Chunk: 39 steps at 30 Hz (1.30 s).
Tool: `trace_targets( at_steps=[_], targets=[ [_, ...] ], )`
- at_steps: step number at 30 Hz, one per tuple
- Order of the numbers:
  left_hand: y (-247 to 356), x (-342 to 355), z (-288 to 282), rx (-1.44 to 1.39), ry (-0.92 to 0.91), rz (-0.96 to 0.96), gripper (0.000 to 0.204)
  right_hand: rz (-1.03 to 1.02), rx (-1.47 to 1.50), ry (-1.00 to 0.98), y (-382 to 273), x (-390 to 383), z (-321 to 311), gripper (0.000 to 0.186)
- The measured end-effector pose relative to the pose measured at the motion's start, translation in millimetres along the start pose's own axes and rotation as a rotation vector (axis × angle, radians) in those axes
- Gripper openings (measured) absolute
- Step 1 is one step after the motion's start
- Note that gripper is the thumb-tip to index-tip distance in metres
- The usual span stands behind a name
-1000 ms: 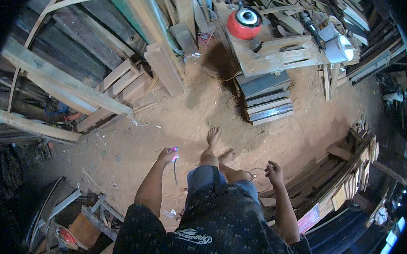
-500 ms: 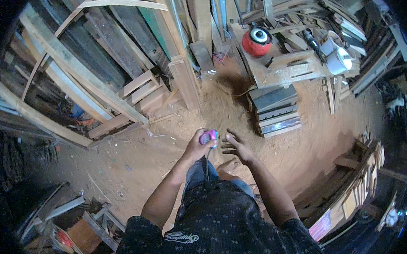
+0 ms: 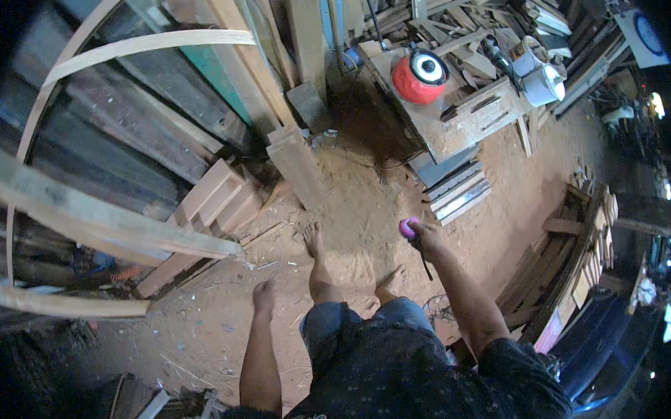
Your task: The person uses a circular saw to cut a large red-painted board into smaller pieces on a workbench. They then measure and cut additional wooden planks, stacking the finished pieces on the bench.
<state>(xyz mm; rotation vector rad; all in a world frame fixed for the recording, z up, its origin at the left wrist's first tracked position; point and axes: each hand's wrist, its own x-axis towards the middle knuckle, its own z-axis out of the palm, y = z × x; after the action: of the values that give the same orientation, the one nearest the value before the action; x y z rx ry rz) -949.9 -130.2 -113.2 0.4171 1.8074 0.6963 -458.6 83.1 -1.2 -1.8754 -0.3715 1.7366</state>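
Note:
My right hand (image 3: 431,239) is closed around a small pink and black tape measure (image 3: 408,228), held above the dirt floor right of my feet. A dark strap hangs down from the tape measure. Away from it, my left hand (image 3: 264,292) hangs low beside my left leg, and its fingers are too foreshortened to make out. Nothing can be seen in the left hand. Closest to the right hand is a stack of wooden pieces (image 3: 459,190) below the workbench.
A workbench (image 3: 454,142) at the far right bears a red round container (image 3: 417,78) and a white bucket (image 3: 543,85). Long boards (image 3: 168,104) lean at the left, with a curved wooden frame (image 3: 148,43) before them. A wooden rack (image 3: 584,259) stands at the right.
The tape measure has passed from my left hand to my right and moved right. My left hand has dropped to my side. The view has turned, and my feet are spread in a stride.

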Motion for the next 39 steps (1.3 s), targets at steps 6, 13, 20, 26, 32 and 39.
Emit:
trace_targets(
  at_steps=[6, 13, 20, 26, 32, 39],
  targets=[
    [-72.6, -19.1, -190.7, -0.016, 0.221, -0.472, 0.039, -0.039, -0.078, 0.041, -49.7, 115.8, 16.1, 0.036],
    [-59.7, -17.6, -175.9, -0.088, 0.224, -0.444, 0.032, -0.342, 0.176, 0.157, -153.6, 291.3, -37.7, 0.034],
    [33.5, 49.1, -88.1, 0.015, 0.013, -0.271, 0.03, -0.199, -0.14, 0.378, -107.6, 270.4, -23.1, 0.023],
    [61.6, 95.0, -68.6, 0.105, 0.066, 0.187, 0.046, -0.172, -0.231, 0.158, 17.8, 108.7, 23.4, 0.025],
    [71.6, 129.4, -105.7, 0.084, -0.197, -0.1, 0.029, -0.055, -0.541, 0.204, 133.0, -21.1, -47.4, 0.035],
    [161.4, 91.8, -33.5, 0.387, -0.069, -0.222, 0.023, 0.043, -0.212, 0.445, 211.5, -150.5, -142.3, 0.039]
  ],
)
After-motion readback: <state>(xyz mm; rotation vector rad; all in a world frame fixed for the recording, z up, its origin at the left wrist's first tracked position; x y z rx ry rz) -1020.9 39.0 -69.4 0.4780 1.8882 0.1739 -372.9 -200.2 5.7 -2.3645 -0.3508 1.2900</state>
